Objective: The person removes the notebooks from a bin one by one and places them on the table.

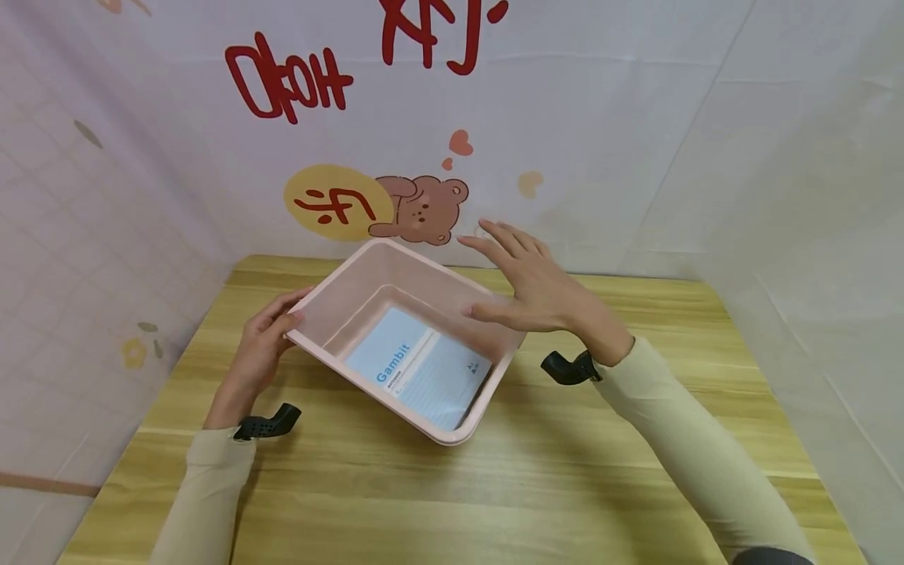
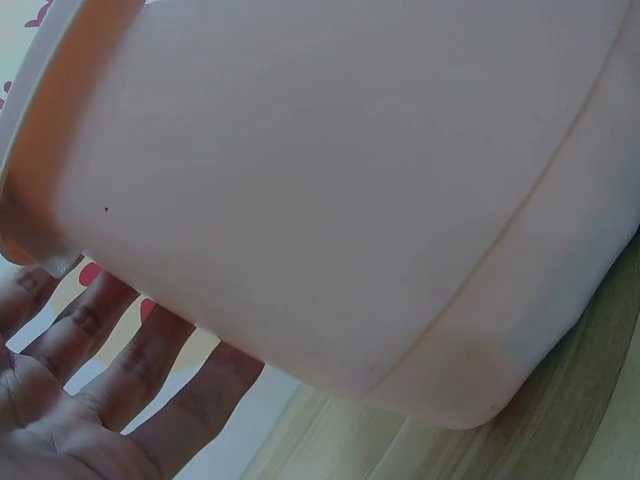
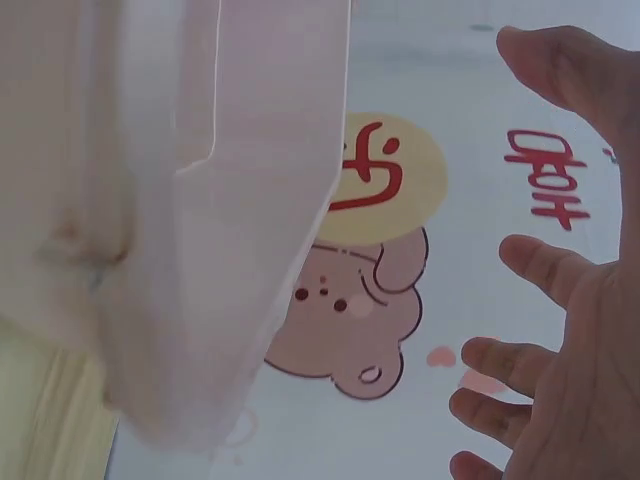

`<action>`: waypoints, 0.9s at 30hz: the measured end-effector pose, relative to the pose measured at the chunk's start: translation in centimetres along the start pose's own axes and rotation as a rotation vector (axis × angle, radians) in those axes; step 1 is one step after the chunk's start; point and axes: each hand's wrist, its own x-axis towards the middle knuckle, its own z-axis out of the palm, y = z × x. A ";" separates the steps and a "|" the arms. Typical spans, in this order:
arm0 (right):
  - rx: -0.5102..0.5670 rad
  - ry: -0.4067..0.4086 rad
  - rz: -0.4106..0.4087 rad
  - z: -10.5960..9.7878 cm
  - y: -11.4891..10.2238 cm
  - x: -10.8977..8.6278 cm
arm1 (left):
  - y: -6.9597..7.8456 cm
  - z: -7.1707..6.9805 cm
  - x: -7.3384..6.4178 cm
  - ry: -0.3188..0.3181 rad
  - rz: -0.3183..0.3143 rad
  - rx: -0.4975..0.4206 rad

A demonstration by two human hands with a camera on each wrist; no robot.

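Note:
A pale pink plastic basin (image 1: 431, 292) is held tilted over the table, its opening facing me. My left hand (image 1: 256, 349) grips its left corner, thumb over the rim and fingers behind. In the left wrist view, the fingers of that hand (image 2: 110, 400) reach along the basin's outer wall (image 2: 330, 200). Inside, a light blue and white notebook (image 1: 417, 369) marked "Gambit" lies against the bottom. My right hand (image 1: 540, 290) is spread at the basin's right side, overlapping the rim in the head view. Seen from the right wrist, its fingers (image 3: 545, 270) stand apart from the basin (image 3: 270, 130), holding nothing.
Under the basin is a wood-grain table (image 1: 339, 502). White printed sheeting (image 1: 600, 94) hangs behind it and at both sides, with a cartoon bear (image 1: 424, 210) and red characters at the back. A black wrist camera (image 1: 264, 424) sits on each forearm.

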 end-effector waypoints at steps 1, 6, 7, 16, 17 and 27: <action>-0.004 -0.007 -0.008 -0.1 -0.2 0.3 | 0.0 0.1 0.1 0.000 0.003 -0.002; -0.042 -0.047 -0.045 -0.5 -1.2 1.8 | 0.2 0.5 0.7 -0.001 0.011 -0.007; -0.053 -0.054 -0.050 -0.5 -1.3 2.1 | 0.2 0.5 0.8 -0.004 0.011 -0.006; -0.098 -0.100 -0.114 1.1 -3.1 4.8 | 0.0 0.1 -0.1 -0.007 0.016 0.003; -0.103 -0.104 -0.119 1.4 -3.2 5.1 | 0.0 0.1 -0.1 -0.009 0.017 -0.001; -0.120 -0.183 -0.179 3.9 -4.3 8.0 | 0.0 0.2 -0.1 -0.011 0.031 -0.010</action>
